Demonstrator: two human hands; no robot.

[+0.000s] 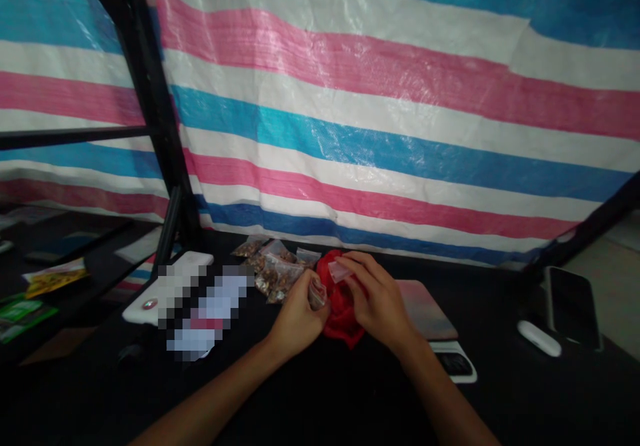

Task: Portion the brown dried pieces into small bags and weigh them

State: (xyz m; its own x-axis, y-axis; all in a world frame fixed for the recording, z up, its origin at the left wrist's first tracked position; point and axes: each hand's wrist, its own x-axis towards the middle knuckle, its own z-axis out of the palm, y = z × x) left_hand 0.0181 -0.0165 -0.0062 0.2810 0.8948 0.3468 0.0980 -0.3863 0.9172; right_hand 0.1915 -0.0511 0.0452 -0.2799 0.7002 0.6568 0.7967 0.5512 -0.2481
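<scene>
My left hand (299,316) is shut on a small clear zip bag (317,294) with something dark inside. My right hand (374,297) pinches a flat clear plastic bag (339,271) between thumb and fingers, close to the other bag. Under and behind both hands lies a crumpled red cloth or mesh bag (342,319), which my right hand's heel nearly touches. To the left of my hands is a heap of small clear bags of brown pieces (274,276), apart from my left hand by a short gap.
A white flat device (167,293) and a pixelated item (210,313) lie on the black table (320,393) at left. A pink pad (427,309), a black phone (573,316) and a white oblong case (539,338) are at right. A striped tarp (350,133) and a black post (150,99) stand behind.
</scene>
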